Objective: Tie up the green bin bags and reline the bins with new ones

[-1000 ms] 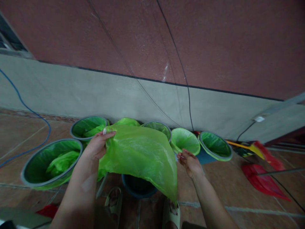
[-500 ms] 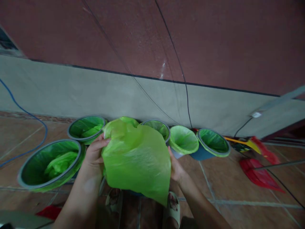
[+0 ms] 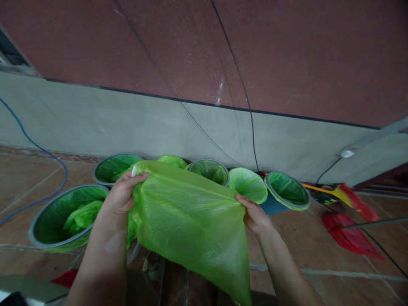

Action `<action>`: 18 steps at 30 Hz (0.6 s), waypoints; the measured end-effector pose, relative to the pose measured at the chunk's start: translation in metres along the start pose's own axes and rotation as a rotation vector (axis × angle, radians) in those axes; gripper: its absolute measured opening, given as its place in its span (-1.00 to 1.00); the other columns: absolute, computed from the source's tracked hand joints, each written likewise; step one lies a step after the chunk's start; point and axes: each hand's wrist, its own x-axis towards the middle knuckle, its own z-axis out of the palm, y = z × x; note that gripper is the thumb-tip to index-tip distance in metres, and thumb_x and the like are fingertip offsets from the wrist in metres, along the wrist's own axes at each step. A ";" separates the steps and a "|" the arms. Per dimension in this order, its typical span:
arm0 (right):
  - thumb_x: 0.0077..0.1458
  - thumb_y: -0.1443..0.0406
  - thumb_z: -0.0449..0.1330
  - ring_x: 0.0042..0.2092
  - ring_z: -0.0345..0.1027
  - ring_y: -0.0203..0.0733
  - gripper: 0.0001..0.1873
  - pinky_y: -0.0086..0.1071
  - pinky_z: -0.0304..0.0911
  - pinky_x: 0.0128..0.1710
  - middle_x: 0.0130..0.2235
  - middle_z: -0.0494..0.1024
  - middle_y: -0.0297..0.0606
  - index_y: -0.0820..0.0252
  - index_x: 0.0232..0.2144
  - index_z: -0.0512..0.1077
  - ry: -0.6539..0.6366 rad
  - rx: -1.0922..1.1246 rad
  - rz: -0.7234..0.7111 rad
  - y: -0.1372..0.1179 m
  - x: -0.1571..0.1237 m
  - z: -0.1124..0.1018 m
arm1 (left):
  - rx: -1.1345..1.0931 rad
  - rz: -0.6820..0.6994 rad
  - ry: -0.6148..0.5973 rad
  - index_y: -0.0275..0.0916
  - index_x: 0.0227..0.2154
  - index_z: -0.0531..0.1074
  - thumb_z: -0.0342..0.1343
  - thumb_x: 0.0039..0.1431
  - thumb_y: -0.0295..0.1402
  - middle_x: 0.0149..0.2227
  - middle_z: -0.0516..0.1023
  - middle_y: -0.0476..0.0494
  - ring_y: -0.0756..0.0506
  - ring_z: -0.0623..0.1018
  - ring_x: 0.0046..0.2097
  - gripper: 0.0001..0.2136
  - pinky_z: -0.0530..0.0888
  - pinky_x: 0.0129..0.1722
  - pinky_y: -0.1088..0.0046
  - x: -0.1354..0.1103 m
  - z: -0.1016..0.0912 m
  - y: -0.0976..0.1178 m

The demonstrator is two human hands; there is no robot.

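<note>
A thin green plastic bag (image 3: 191, 221) is stretched between my two hands and hangs down over my feet. My left hand (image 3: 123, 193) pinches its upper left corner, where a small white bit shows by the fingers. At the upper right edge, my right hand (image 3: 253, 212) grips the bag between thumb and fingers. Behind it, along the wall, stand several bins lined with green bags: a round grey-rimmed bin (image 3: 208, 161), a pale green-lined bin (image 3: 247, 187) and a blue bin (image 3: 276, 203). The bag hides whatever is directly below it.
On the left are a large lined bin (image 3: 35, 229) and another behind it (image 3: 97, 176), both with loose green plastic inside. A blue cable (image 3: 41, 148) runs along the left floor. At right lie a red dustpan (image 3: 347, 233) and a yellow-handled tool (image 3: 341, 195).
The bag has been pulled wider and flatter as my right hand moved right and slightly up. My left hand has shifted a little up and left, still holding its corner.
</note>
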 end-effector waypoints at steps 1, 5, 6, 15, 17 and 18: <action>-0.20 0.06 0.40 -0.12 0.52 0.03 -0.56 -0.14 0.40 -0.09 -0.19 0.66 -0.16 0.14 -0.26 0.52 0.028 0.039 -0.034 -0.006 0.003 -0.008 | 0.026 -0.019 -0.019 -0.31 -0.43 0.57 0.42 -0.33 -0.43 -0.48 0.64 -0.12 -0.11 0.59 -0.50 -0.71 0.56 -0.44 0.43 0.000 0.000 -0.001; 0.04 -0.26 0.04 -0.02 0.49 0.05 -0.32 -0.12 0.38 -0.06 -0.10 0.64 -0.11 0.11 -0.13 0.51 -0.022 0.094 -0.053 -0.018 0.004 -0.024 | 0.080 -0.048 -0.053 -0.34 -0.41 0.57 0.46 -0.35 -0.42 -0.47 0.64 -0.17 -0.13 0.61 -0.48 -0.67 0.57 -0.42 0.41 0.003 0.005 -0.005; 0.06 -0.31 -0.07 -0.03 0.50 0.07 -0.23 -0.10 0.37 -0.07 -0.11 0.64 -0.07 0.14 -0.13 0.51 -0.057 0.053 -0.022 -0.018 0.002 -0.023 | 0.086 -0.044 -0.048 -0.34 -0.42 0.57 0.46 -0.36 -0.42 -0.47 0.64 -0.16 -0.12 0.61 -0.48 -0.67 0.56 -0.42 0.43 0.004 0.006 -0.006; 0.05 -0.34 -0.11 0.01 0.48 0.11 -0.14 -0.09 0.38 -0.07 -0.05 0.61 -0.02 0.18 -0.06 0.52 -0.187 -0.046 -0.003 -0.028 -0.014 -0.007 | 0.129 -0.053 -0.016 -0.34 -0.40 0.58 0.48 -0.39 -0.41 -0.42 0.66 -0.17 -0.13 0.62 -0.45 -0.64 0.57 -0.41 0.43 0.009 0.000 -0.010; 0.03 -0.24 0.10 0.00 0.49 0.08 -0.30 -0.13 0.39 -0.06 -0.04 0.61 -0.06 0.17 -0.07 0.51 -0.154 -0.054 -0.003 -0.027 -0.010 -0.011 | 0.140 -0.060 -0.007 -0.34 -0.40 0.58 0.48 -0.38 -0.40 -0.41 0.66 -0.17 -0.12 0.62 -0.45 -0.64 0.56 -0.40 0.43 0.011 -0.002 -0.011; -0.02 -0.12 0.24 -0.03 0.50 0.05 -0.39 -0.15 0.39 -0.06 -0.05 0.62 -0.09 0.15 -0.06 0.50 -0.107 -0.035 -0.018 -0.024 -0.006 -0.014 | 0.146 -0.064 -0.001 -0.34 -0.40 0.58 0.48 -0.38 -0.39 -0.41 0.66 -0.17 -0.12 0.62 -0.46 -0.64 0.56 -0.40 0.43 0.011 -0.002 -0.011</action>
